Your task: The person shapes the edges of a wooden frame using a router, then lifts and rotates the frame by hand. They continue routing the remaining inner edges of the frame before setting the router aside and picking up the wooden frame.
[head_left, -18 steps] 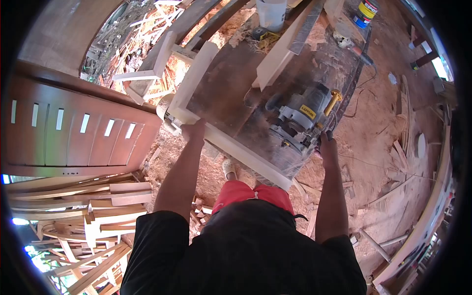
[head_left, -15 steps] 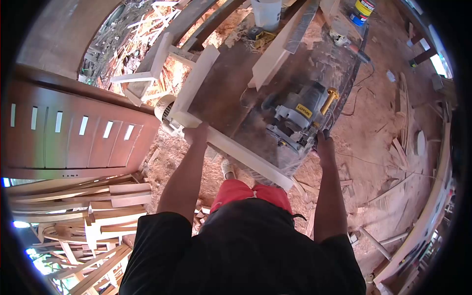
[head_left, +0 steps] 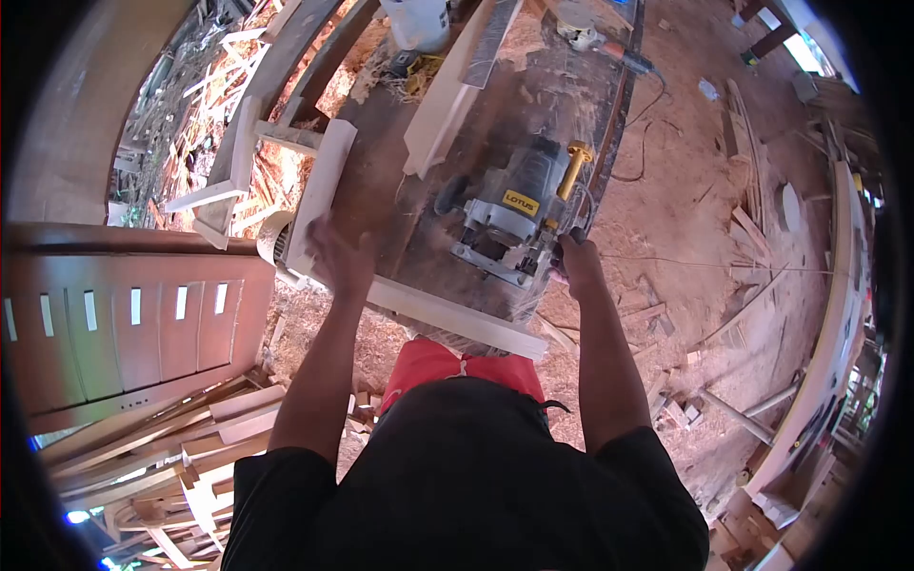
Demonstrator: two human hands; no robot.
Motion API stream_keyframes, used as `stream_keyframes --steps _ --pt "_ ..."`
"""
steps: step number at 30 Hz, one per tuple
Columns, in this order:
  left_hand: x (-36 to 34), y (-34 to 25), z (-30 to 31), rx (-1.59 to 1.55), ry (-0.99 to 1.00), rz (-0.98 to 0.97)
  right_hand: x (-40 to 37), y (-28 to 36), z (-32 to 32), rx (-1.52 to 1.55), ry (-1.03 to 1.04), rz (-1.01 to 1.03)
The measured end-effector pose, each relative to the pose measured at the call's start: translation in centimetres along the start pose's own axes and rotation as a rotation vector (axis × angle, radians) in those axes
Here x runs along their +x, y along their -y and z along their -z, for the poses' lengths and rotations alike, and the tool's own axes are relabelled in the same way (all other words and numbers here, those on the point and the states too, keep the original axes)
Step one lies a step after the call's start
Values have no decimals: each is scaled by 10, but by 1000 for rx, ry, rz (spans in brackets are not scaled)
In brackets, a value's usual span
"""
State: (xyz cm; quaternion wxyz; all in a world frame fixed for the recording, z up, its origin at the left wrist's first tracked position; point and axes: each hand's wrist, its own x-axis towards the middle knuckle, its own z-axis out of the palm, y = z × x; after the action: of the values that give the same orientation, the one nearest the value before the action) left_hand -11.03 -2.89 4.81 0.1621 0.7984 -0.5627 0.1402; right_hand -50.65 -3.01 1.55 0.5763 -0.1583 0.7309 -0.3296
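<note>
My right hand (head_left: 582, 265) is wrapped round the black side handle of a grey plunge router (head_left: 519, 198) with a yellow LOTUS label. The router sits on the dusty workbench (head_left: 386, 214), near its right edge. My left hand (head_left: 340, 255) hovers at the corner of an L-shaped pair of pale boards, slightly blurred, thumb and fingers apart. One pale board (head_left: 457, 319) runs along the bench's near edge in front of me. The other board (head_left: 330, 171) extends away from the corner along the left side.
A wide plank (head_left: 443, 119) lies lengthwise beyond the router. Further back are an angle grinder (head_left: 609, 49), a white bucket (head_left: 417, 24) and a tape measure (head_left: 404, 64). A brown panelled door (head_left: 143, 328) stands at left above stacked timber (head_left: 190, 433). Sawdust and offcuts cover the floor (head_left: 685, 276).
My left hand has lifted off the near board and shifted left to the corner, fingers spreading. My right hand stays on the router handle. The view has swung, moving the bench leftward.
</note>
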Motion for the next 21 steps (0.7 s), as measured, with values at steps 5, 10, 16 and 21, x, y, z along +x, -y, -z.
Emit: stream_keyframes --steps 5,10,16,21 --pt "27 -101 -48 -675 896 75 26 -19 3 213 77 -87" --pt "41 -147 -81 -771 1106 364 23 -14 -5 158 -5 -27" --pt "31 -142 -51 -751 750 156 15 -44 1 225 -37 129" --pt "37 -83 60 -761 894 194 -120 -29 -37 371 -35 206"
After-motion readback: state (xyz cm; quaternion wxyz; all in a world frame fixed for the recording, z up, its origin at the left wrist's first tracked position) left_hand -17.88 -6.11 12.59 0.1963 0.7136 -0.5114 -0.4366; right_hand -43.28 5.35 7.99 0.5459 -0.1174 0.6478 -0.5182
